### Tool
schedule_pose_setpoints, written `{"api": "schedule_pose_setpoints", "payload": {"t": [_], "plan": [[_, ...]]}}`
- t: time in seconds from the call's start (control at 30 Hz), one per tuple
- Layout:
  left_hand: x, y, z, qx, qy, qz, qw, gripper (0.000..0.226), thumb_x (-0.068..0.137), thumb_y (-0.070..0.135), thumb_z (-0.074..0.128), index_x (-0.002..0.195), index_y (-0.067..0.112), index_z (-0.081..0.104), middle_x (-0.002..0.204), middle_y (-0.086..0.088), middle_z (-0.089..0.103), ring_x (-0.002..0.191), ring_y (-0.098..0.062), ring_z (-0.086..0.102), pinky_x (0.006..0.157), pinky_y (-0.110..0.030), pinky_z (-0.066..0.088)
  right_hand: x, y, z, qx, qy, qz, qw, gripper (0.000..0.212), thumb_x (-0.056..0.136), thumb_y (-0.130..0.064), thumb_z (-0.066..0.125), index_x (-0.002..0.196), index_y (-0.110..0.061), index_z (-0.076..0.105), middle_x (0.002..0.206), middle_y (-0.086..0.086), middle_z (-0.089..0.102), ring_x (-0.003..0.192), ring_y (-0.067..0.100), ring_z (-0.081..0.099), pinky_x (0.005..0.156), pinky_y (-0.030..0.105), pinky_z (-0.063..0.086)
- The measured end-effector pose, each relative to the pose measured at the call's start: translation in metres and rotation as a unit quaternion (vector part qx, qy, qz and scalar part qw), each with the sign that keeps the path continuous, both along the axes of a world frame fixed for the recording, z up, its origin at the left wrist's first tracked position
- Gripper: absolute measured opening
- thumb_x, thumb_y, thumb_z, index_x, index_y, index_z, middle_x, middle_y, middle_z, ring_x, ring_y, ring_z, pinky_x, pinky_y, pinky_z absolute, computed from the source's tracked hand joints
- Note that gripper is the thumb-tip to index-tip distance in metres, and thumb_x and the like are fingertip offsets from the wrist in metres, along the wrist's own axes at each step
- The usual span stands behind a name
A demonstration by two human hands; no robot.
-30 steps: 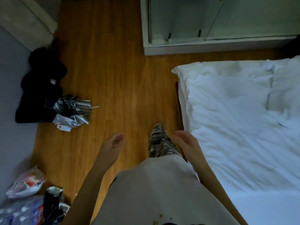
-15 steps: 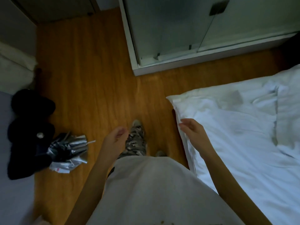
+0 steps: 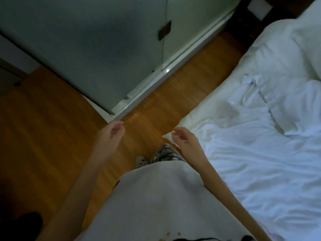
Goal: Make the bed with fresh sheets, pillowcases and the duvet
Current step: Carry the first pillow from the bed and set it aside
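Dim room, low exposure, bluish cast. Brightest area is the white bedding (image 3: 260, 153) at right, lit softly from that side. Wooden floor (image 3: 43, 136) falls to deep shadow at lower left. Small glare spot on the wardrobe base (image 3: 166, 71). Whole frame soft and smeared; wide-angle bending tilts straight lines toward the edges.
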State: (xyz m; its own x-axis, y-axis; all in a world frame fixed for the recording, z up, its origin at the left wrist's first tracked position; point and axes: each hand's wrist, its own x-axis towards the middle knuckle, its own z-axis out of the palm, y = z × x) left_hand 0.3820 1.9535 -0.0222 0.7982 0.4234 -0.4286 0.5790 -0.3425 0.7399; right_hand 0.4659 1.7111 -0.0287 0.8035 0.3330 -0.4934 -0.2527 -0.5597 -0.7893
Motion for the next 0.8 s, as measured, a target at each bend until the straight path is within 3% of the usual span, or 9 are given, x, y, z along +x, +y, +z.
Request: {"api": "schedule_pose_setpoints", "payload": {"t": [0.17, 0.33, 0.6, 0.8], "plan": [[0.097, 0.034, -0.009, -0.015, 0.027, -0.06, 0.998, 0.018, 0.097, 0.031, 0.054, 0.115, 0.03, 0.057, 0.106, 0.017, 0.06, 0.101, 0.002, 0.055, 0.083, -0.019, 0.045, 0.065, 0.015, -0.014, -0.001, 0.026, -0.104, 0.994, 0.02, 0.095, -0.029, 0.054, 0.115, -0.029, 0.056, 0.108, -0.01, 0.061, 0.097, 0.002, 0.058, 0.081, 0.014, 0.043], [0.206, 0.037, -0.033, -0.039, 0.067, -0.105, 0.991, 0.02, 0.096, 0.029, 0.055, 0.115, 0.024, 0.062, 0.107, 0.009, 0.064, 0.102, -0.008, 0.059, 0.084, -0.023, 0.048, 0.166, 0.016, -0.039, -0.006, 0.024, -0.18, 0.983, 0.017, 0.096, -0.027, 0.053, 0.113, -0.03, 0.057, 0.108, -0.01, 0.06, 0.093, 0.0, 0.056, 0.078, 0.013, 0.04], [0.425, 0.026, 0.0, -0.051, 0.017, -0.169, 0.984, 0.013, 0.096, 0.022, 0.055, 0.105, 0.03, 0.061, 0.108, 0.007, 0.065, 0.104, -0.007, 0.06, 0.088, -0.021, 0.045, 0.343, -0.001, -0.016, 0.014, 0.0, -0.275, 0.961, 0.028, 0.096, -0.027, 0.054, 0.123, -0.02, 0.056, 0.111, -0.006, 0.06, 0.103, 0.008, 0.056, 0.077, 0.012, 0.041], [0.566, -0.003, -0.006, -0.051, 0.039, -0.276, 0.959, 0.02, 0.097, 0.024, 0.054, 0.116, 0.022, 0.06, 0.111, 0.007, 0.063, 0.105, -0.005, 0.058, 0.087, -0.02, 0.045, 0.427, -0.016, -0.012, 0.024, 0.019, -0.364, 0.931, 0.026, 0.096, -0.027, 0.054, 0.121, -0.023, 0.057, 0.113, -0.005, 0.062, 0.105, 0.01, 0.058, 0.089, 0.023, 0.046]]}}
